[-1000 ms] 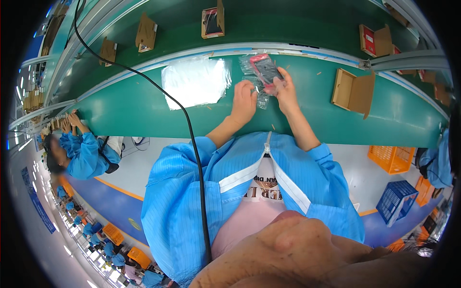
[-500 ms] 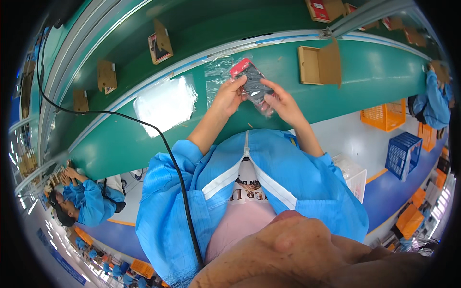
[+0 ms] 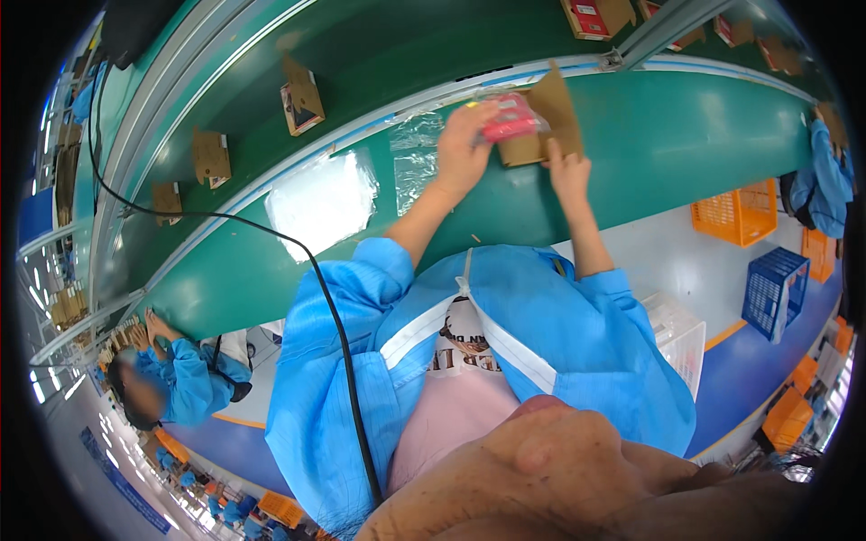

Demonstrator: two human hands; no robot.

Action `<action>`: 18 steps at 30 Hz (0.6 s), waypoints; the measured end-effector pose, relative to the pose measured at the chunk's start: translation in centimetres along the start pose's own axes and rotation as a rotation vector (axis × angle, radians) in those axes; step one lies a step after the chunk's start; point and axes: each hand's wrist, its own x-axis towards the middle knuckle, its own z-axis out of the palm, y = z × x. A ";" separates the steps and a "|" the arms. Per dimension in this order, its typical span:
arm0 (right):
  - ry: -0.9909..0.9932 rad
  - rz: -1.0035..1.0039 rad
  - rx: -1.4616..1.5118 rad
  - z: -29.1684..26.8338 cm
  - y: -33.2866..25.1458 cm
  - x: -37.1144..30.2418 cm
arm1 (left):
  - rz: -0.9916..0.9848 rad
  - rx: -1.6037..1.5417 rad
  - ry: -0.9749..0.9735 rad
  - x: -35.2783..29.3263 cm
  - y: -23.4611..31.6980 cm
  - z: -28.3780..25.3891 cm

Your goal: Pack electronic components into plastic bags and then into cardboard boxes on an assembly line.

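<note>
My left hand point(image 3: 464, 149) is closed on a clear plastic bag with a red-topped card point(image 3: 512, 118) inside, a little blurred by motion. The bag lies over the mouth of a small brown cardboard box point(image 3: 525, 153) that stands open on the green bench, its lid point(image 3: 559, 106) raised on the right. At the box's near right corner, my right hand point(image 3: 568, 169) pinches the cardboard edge. Whatever is under the red card is hidden by the bag and box.
Left of my hands, clear plastic bags point(image 3: 416, 167) and a stack of white bags point(image 3: 325, 203) lie on the bench point(image 3: 658, 153). Beyond a rail, open boxes point(image 3: 302, 104) sit on a green belt. A black cable point(image 3: 289, 236) hangs across. Co-workers point(image 3: 194, 379) are at both sides.
The bagged item has moved from between both hands to the box. My right hand has let go of it and taken hold of the box, which now stands further left.
</note>
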 end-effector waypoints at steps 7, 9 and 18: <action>-0.111 -0.083 -0.021 3.2 -3.5 -2.5 | -0.333 0.005 -0.128 -5.0 -1.4 1.2; -0.107 -0.115 -0.022 3.2 -3.9 -2.3 | -0.560 0.069 -0.114 -4.0 -2.1 1.3; -0.194 -0.124 -0.078 2.6 -5.5 -2.4 | -0.260 0.778 -0.294 -2.3 -2.6 0.7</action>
